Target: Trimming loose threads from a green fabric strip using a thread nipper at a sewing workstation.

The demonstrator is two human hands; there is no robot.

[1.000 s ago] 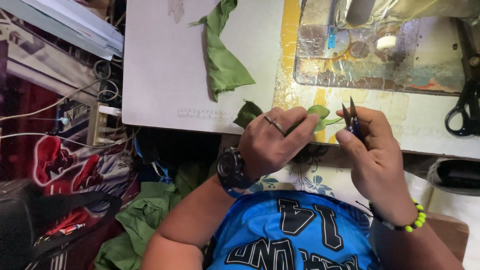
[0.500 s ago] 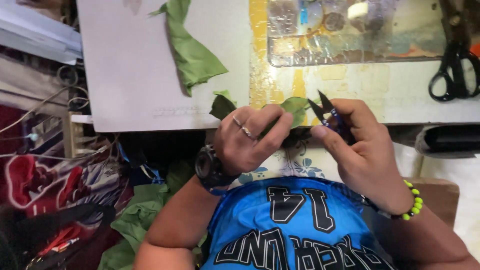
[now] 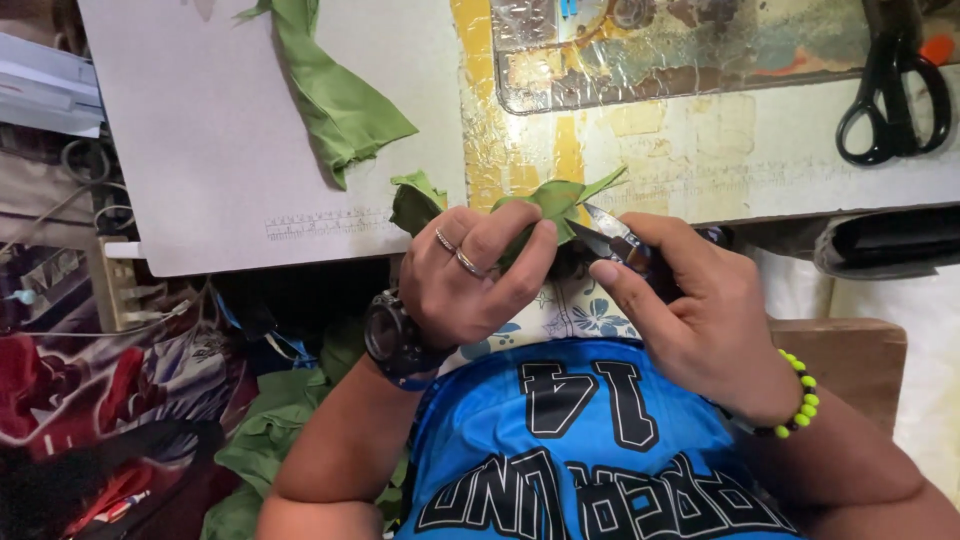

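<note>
head view: left hand pinching a small green fabric piece, fingers curled tight around it, two rings and a dark wristwatch showing. holding that fabric just off the near edge of the sewing table, above the lap. right hand gripping small thread snips, blades parted a little and pointing at the fabric right beside the left fingertips. beaded bracelet sitting on the right wrist.

risk, judging from this: blade tips sitting almost against the left index finger, so nicking skin on closing. cutting into the fabric itself instead of a stray thread, since the piece is bunched and the cut line hidden under the fingers. fabric slipping out of the pinch and dropping toward the lap or the green heap below.

farther off: longer green fabric strip lying across the grey board, well apart. large black scissors resting at the table's far right, untouched. cannot tell whether a thread is actually between the blades.
</note>
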